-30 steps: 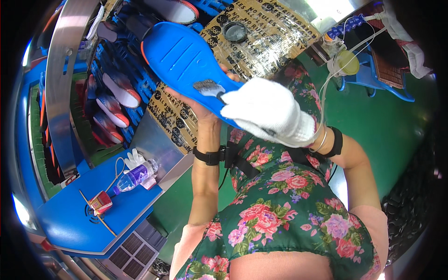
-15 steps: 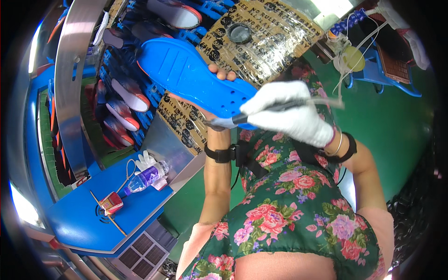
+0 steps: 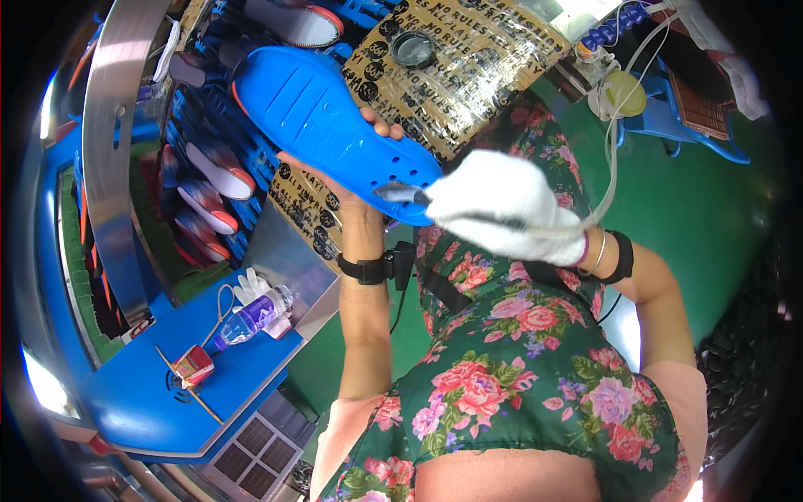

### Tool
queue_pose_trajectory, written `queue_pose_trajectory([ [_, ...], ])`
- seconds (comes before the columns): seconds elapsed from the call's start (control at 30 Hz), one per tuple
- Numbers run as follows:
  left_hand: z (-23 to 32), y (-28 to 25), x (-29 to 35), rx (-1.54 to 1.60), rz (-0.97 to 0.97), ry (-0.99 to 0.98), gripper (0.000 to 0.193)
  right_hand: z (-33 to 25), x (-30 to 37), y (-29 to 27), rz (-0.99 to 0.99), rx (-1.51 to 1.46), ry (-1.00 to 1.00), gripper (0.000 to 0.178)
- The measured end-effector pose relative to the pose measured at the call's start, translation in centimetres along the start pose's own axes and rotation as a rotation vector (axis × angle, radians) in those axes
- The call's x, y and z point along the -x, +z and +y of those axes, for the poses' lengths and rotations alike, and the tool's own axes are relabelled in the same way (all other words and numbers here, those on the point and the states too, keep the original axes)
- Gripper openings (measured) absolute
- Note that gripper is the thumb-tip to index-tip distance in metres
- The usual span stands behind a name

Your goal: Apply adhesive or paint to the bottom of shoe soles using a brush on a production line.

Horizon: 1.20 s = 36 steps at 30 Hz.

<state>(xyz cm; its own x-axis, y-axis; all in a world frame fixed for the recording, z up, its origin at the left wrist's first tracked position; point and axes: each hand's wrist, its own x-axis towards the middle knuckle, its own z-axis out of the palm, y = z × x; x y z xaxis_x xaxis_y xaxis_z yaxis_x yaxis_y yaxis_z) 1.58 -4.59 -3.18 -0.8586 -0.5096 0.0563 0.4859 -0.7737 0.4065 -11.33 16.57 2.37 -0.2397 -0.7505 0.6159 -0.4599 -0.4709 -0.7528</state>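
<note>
A blue shoe sole (image 3: pixel 314 117) with grooves at the forefoot and small round holes toward the heel is held up in front of me. My bare left hand (image 3: pixel 339 186) grips it from beneath, fingertips curling over the far edge and thumb along the near side. My right hand (image 3: pixel 502 205), in a white knit glove, is closed round a dark-handled brush (image 3: pixel 400 193) with a pale hose running back from it. The brush's wet-looking dark bristles lie over the heel end, by the holes. The glove hides most of the handle.
Ahead is a brown taped surface (image 3: pixel 477 79) with a round dark cup (image 3: pixel 412 50). Shoe uppers (image 3: pixel 219 171) hang on a rack at left, beside a metal post (image 3: pixel 121 109). A blue table (image 3: pixel 125 402) holds a bottle (image 3: pixel 253 318), a glove (image 3: pixel 251 287) and a red box (image 3: pixel 194 366).
The sole and my left hand have shifted a little left and away from me. The brush has gone from beside the heel's near edge to over the heel face.
</note>
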Motion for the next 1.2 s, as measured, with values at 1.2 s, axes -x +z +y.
queue_pose_trajectory([
  [1.2, 3.2, -1.7, -1.8, -0.253, 0.211, -0.360, 0.105, 1.7, -2.4, 0.0, -0.067, -0.791, 0.877, 0.015],
])
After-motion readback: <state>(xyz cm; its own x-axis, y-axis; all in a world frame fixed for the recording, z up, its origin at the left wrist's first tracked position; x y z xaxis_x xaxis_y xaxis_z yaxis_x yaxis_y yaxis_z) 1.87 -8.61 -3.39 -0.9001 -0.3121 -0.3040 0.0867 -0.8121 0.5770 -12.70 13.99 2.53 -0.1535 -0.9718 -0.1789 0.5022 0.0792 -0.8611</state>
